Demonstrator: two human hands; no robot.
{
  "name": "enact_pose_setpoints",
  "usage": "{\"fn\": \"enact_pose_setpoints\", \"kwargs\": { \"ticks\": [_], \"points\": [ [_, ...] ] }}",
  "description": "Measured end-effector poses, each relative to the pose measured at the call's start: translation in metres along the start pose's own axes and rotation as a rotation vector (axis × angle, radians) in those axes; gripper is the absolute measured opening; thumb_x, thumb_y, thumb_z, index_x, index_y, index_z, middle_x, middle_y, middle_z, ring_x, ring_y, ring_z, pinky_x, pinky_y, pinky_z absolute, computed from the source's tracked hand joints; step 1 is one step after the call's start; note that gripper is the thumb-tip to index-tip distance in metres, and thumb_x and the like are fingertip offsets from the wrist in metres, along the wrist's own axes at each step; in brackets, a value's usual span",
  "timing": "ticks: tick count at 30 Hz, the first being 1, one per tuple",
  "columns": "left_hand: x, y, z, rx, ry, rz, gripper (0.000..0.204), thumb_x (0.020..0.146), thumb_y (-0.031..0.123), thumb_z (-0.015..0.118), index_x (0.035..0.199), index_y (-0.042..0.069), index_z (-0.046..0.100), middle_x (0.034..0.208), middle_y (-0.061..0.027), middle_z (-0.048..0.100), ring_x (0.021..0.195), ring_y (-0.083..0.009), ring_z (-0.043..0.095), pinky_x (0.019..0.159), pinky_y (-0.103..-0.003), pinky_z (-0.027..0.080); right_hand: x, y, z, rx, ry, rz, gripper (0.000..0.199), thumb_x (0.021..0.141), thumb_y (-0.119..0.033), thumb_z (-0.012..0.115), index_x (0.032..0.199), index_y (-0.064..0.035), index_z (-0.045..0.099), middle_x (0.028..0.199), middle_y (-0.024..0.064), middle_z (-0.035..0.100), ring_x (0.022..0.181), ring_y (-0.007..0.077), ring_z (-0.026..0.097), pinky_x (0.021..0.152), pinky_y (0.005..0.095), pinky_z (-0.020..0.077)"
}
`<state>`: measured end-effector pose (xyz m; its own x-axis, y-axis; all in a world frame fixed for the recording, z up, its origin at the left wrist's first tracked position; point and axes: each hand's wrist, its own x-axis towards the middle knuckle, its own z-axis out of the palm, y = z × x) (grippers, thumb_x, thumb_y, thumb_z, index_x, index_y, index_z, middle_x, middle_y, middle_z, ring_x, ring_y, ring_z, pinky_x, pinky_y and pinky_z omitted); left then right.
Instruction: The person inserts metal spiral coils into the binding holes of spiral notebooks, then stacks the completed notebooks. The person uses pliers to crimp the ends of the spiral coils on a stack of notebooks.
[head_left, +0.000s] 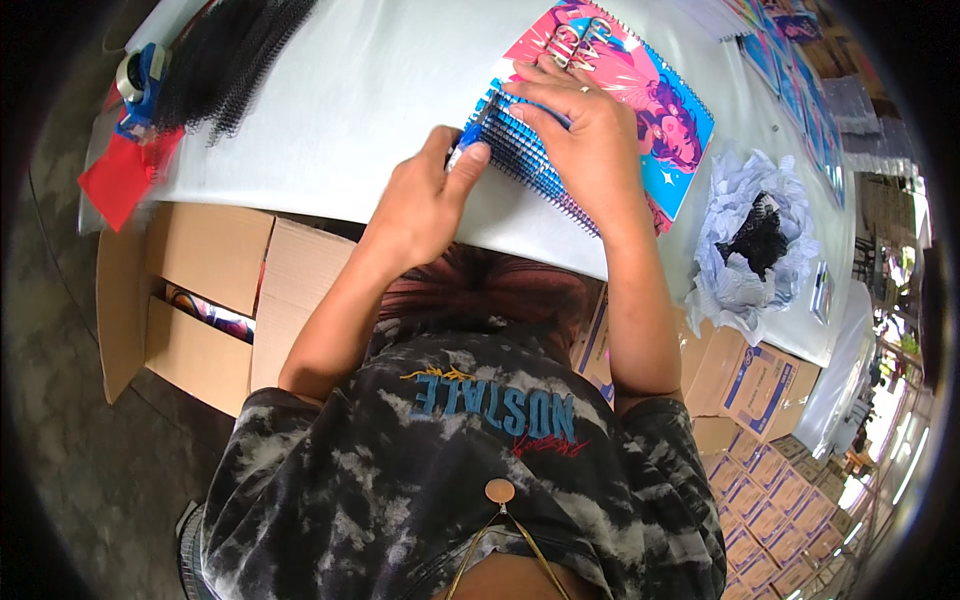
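Observation:
A spiral-bound notebook (660,110) with a pink and blue illustrated cover lies on the white table (370,90). My right hand (590,140) presses flat on the notebook near its wire binding, fingers spread. My left hand (425,205) pinches a small blue-handled tool (472,130) between thumb and fingers at the left end of the binding. The tool's tip is hidden behind my fingers.
A pile of black spiral binding coils (235,55) lies at the table's far left, beside a tape dispenser (140,80) and a red sheet (120,175). White crumpled wrapping with black bits (750,240) sits right. More covers (790,50) are stacked beyond. Open cardboard boxes (210,290) stand below the table.

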<state>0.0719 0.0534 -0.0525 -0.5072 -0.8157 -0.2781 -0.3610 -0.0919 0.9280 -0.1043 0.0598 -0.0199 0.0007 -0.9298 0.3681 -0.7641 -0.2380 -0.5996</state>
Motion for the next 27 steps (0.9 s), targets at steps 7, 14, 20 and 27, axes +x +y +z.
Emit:
{"fn": "enact_pose_setpoints", "kwargs": {
  "ticks": [7,14,20,27],
  "points": [
    [-0.001,-0.012,-0.006,-1.116,-0.506,-0.158,0.062,0.094,0.052,0.028,0.118,-0.002,0.046,0.093,-0.0158,0.057,0.079,-0.0277,0.060,0.071,-0.043,0.053,-0.002,-0.001,0.000,-0.025,-0.006,-0.051,0.029,0.073,-0.007,0.069,0.102,-0.0075,0.067,0.112,0.0111,0.062,0.117,0.0260,0.051,0.099,0.0356,0.0386],
    [-0.008,0.003,0.003,0.321,0.115,-0.020,0.053,0.094,0.050,0.034,0.113,0.003,0.049,0.091,-0.0115,0.058,0.076,-0.0246,0.058,0.067,-0.036,0.048,-0.003,0.005,0.004,-0.038,0.041,-0.114,0.024,0.073,-0.009,0.068,0.097,-0.0069,0.066,0.110,0.0108,0.062,0.111,0.0268,0.054,0.101,0.0403,0.0353],
    [-0.008,-0.008,-0.002,-0.857,-0.346,-0.199,0.056,0.095,0.050,0.030,0.111,0.001,0.051,0.088,-0.0123,0.061,0.081,-0.0257,0.063,0.071,-0.040,0.052,-0.005,0.000,0.003,-0.143,0.015,-0.140,0.033,0.069,-0.007,0.068,0.102,-0.0080,0.063,0.116,0.0126,0.059,0.111,0.0274,0.054,0.101,0.0402,0.0355],
    [-0.008,-0.016,-0.006,-0.937,-0.380,-0.214,0.060,0.094,0.051,0.027,0.116,0.000,0.048,0.082,-0.0100,0.054,0.067,-0.0202,0.060,0.068,-0.041,0.056,-0.005,0.002,0.003,-0.110,0.010,-0.134,0.034,0.070,-0.006,0.067,0.103,-0.0085,0.063,0.117,0.0130,0.058,0.111,0.0285,0.053,0.101,0.0403,0.0351]
  ]
}}
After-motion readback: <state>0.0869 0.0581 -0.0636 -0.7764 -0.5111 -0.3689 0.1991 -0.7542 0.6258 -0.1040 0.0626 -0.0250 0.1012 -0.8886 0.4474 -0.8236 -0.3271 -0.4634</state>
